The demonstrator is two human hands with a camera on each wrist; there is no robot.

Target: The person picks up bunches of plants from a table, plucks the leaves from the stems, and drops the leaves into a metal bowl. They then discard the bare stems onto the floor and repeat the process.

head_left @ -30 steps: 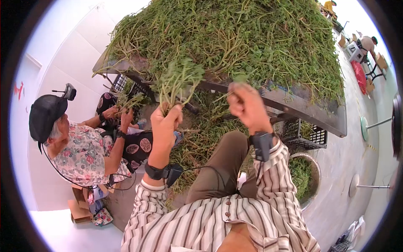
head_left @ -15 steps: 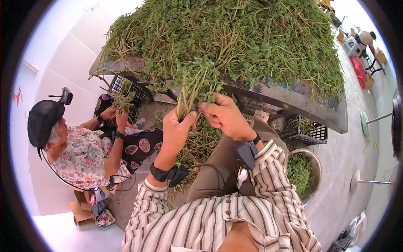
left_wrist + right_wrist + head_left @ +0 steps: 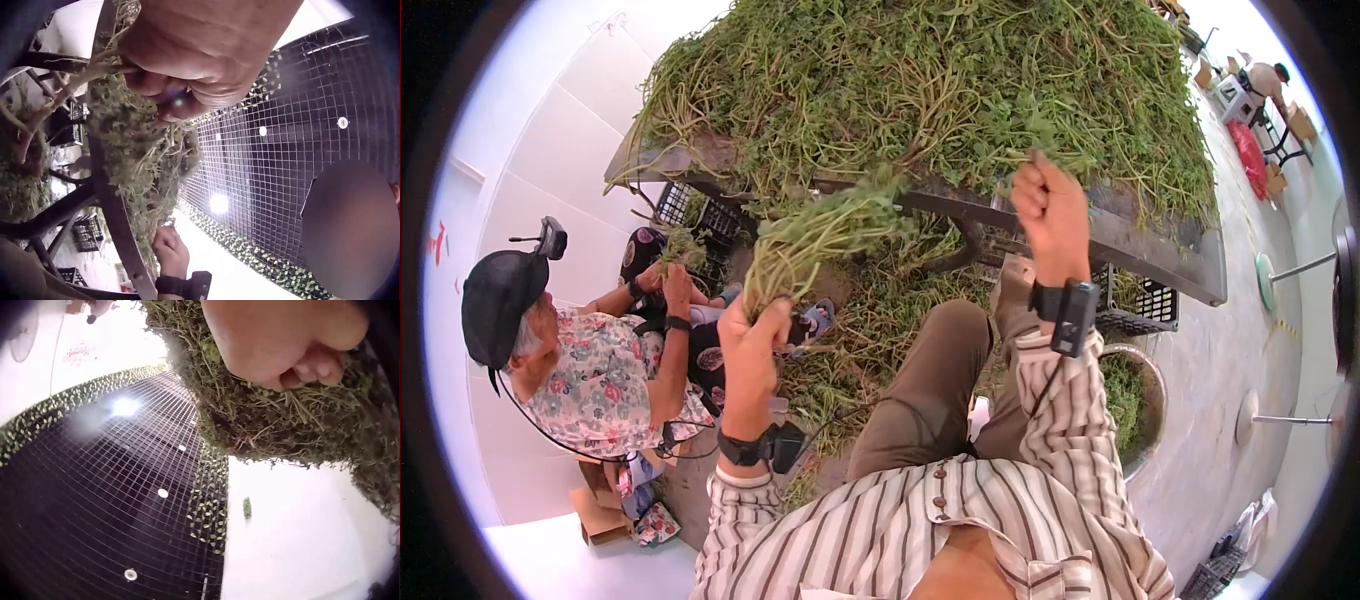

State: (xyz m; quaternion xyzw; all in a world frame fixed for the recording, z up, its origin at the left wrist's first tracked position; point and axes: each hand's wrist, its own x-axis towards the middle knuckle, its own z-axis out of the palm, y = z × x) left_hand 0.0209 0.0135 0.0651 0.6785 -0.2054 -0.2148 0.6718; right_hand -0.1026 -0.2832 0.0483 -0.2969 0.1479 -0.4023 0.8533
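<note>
My left hand (image 3: 750, 345) grips the lower ends of a bunch of leafy green stems (image 3: 805, 245), whose leaves lean to the right. In the left wrist view, a thick brownish stem (image 3: 65, 94) sticks out from under this left hand (image 3: 194, 56). Off to the right, my right hand (image 3: 1052, 215) is raised at the table edge with its fingers curled. A small blurred green sprig (image 3: 1040, 135) shows at its fingertips, in front of the heap of leafy stems (image 3: 900, 80). In the right wrist view, the right hand (image 3: 287, 337) overlaps the heap, and its fingertips are partly hidden.
The heap covers a dark metal table (image 3: 1140, 235). More stems (image 3: 880, 320) lie on the floor below. Black crates (image 3: 1140, 305) stand under the table, and a round tub (image 3: 1125, 400) holds greens at the right. Another person (image 3: 590, 340) sits at the left, handling stems.
The hands came together at the bunch half a second ago, then parted. My left hand has moved left with the bunch, which now tilts right; my right hand has swung right and up.
</note>
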